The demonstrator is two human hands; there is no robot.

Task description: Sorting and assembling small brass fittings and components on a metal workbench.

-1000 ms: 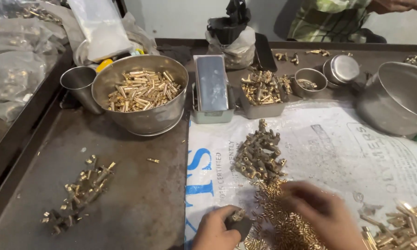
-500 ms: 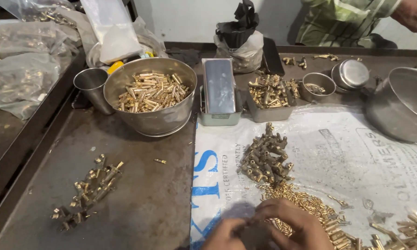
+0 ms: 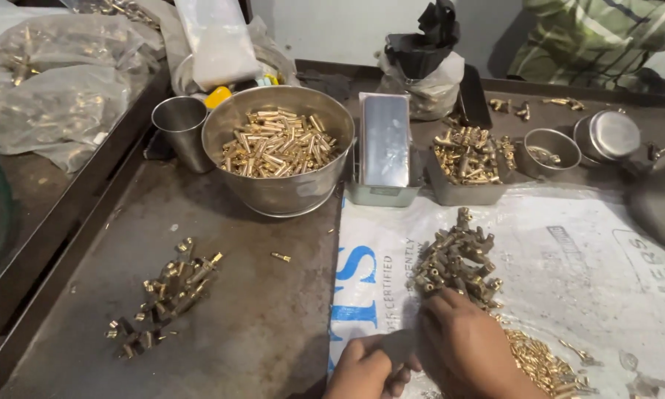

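Observation:
My left hand [image 3: 365,372] is at the bottom edge, fingers closed around a small dark block [image 3: 399,346] resting on the white printed sack [image 3: 568,258]. My right hand [image 3: 469,347] lies just right of it, fingers curled over the near edge of a heap of dull brass fittings [image 3: 454,258]; whether it grips one is hidden. A spread of small bright brass pins [image 3: 543,362] lies to its right. A steel bowl [image 3: 280,188] of brass tubes stands beyond, on the dark metal table.
A loose pile of brass parts [image 3: 166,295] lies left on the table. Behind stand a steel cup [image 3: 179,129], a grey tin with lid [image 3: 384,144], a tray of brass parts [image 3: 469,159] and small round tins [image 3: 605,137]. Another person in a striped shirt [image 3: 605,37] sits opposite.
The view has tilted down and shifted. My right hand moved left and up from the bright pins to the dull fittings heap; my left hand keeps hold of the dark block.

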